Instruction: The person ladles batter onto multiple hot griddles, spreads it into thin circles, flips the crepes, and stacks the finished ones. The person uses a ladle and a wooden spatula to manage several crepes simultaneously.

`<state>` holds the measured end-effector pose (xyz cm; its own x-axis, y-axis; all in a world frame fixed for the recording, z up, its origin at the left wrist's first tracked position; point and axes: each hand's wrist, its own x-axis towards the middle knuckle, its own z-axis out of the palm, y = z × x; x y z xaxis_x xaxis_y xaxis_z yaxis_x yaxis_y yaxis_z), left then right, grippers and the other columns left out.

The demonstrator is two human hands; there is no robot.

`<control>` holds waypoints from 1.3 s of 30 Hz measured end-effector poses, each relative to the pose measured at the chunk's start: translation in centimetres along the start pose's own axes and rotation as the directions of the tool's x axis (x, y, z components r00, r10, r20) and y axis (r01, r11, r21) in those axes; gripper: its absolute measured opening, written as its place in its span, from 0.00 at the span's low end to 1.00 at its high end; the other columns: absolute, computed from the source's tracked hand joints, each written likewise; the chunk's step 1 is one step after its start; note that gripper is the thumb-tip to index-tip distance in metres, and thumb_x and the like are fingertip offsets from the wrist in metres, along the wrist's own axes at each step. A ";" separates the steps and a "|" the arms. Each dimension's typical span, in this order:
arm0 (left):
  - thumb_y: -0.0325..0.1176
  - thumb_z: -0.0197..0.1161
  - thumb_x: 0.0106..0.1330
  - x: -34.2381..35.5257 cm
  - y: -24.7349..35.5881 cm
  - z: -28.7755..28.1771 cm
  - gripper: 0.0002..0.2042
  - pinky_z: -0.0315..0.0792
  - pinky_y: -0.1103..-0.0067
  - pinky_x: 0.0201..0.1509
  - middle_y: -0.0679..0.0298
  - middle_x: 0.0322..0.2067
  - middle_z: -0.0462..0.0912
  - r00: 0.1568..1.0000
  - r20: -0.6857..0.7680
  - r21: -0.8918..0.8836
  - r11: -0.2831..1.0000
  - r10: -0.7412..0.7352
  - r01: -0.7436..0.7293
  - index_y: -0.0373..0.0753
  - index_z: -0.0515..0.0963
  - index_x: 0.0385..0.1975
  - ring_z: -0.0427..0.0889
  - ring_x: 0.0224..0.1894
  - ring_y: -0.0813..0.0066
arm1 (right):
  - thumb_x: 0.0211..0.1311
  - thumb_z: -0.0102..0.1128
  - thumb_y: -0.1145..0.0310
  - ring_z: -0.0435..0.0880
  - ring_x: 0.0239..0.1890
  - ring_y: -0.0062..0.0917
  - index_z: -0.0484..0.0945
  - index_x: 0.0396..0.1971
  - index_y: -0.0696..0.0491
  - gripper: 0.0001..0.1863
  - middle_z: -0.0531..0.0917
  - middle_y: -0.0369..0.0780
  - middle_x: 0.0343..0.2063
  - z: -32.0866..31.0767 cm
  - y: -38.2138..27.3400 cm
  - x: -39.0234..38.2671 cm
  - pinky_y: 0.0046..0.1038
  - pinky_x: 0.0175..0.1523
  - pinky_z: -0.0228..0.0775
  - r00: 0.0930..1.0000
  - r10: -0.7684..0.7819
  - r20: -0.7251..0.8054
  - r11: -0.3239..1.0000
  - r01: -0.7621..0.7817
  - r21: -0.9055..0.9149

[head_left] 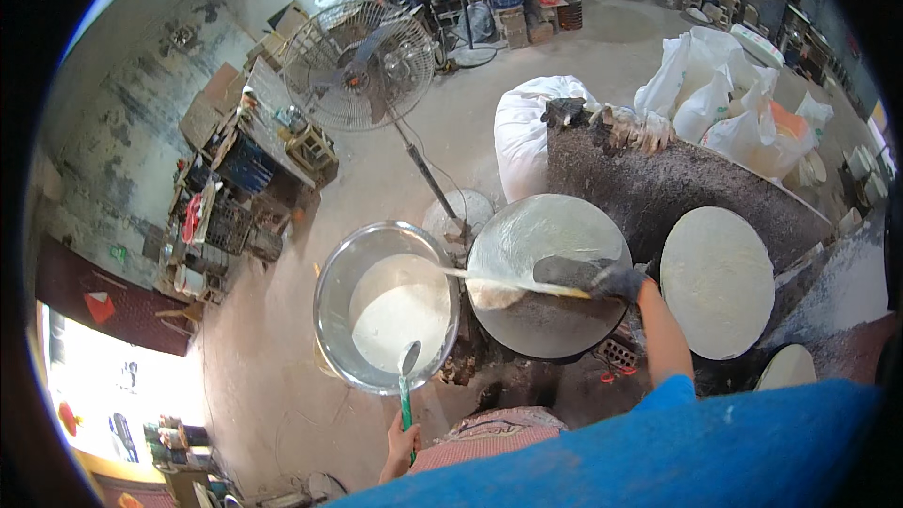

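My left hand (402, 440) is closed round the green handle of a ladle (407, 372), whose metal bowl hangs over the near rim of a wide steel basin (324, 320) holding white batter (400, 320). My right hand (619, 283), in a dark glove, grips a long, thin, pale spreader (513, 281). The spreader reaches leftward across a round griddle (536, 329) to the basin's right side. Pale batter (550, 226) coats the griddle's far part, with a thicker dab under the spreader. I cannot tell whether the spreader touches the surface.
Right of the griddle lies a second round plate covered by a pale round sheet (718, 282). Behind them stand a dark slanted panel (687, 179), a white sack (536, 127) and several white bags (724, 94). A pedestal fan (362, 66) stands beyond the basin. Cluttered shelving (249, 165) lines the left wall.
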<state>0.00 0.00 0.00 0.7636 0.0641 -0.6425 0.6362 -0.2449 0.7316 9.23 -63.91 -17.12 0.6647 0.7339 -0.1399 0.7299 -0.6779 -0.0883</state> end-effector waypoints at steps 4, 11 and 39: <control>0.20 0.52 0.58 -0.2 0.0 1.5 0.26 0.58 0.82 0.10 0.69 0.12 0.65 1.000 0.009 -0.029 1.000 -0.001 0.001 0.42 0.62 0.59 0.63 0.10 0.81 | 0.53 0.59 0.70 0.79 0.23 0.26 0.80 0.36 0.56 0.11 0.83 0.41 0.28 -6.6 -4.6 -7.5 0.27 0.30 0.72 0.866 0.464 0.189 0.077 -0.252 0.965; 0.20 0.52 0.58 -1.7 0.9 -0.1 0.27 0.57 0.83 0.10 0.70 0.13 0.65 1.000 0.019 -0.020 1.000 0.001 0.000 0.42 0.61 0.59 0.62 0.10 0.82 | 0.47 0.68 0.61 0.75 0.29 0.21 0.81 0.32 0.54 0.14 0.82 0.34 0.29 -12.8 -0.7 5.2 0.26 0.37 0.70 0.687 0.663 0.297 -0.081 -0.328 0.941; 0.18 0.50 0.55 2.3 1.5 -18.5 0.34 0.55 0.82 0.08 0.69 0.11 0.62 0.855 0.514 -0.118 0.993 0.073 -0.014 0.48 0.52 0.64 0.61 0.08 0.80 | 0.57 0.54 0.59 0.80 0.32 0.38 0.78 0.43 0.51 0.16 0.80 0.48 0.29 -10.5 -48.3 16.6 0.35 0.39 0.70 -0.369 0.902 0.225 -0.432 -0.786 0.443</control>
<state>4.78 17.63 3.82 0.6422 -0.4604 -0.6128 0.6342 -0.1299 0.7622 -13.32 -18.56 -4.85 0.3769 -0.8919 -0.2498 -0.9083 -0.3030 -0.2885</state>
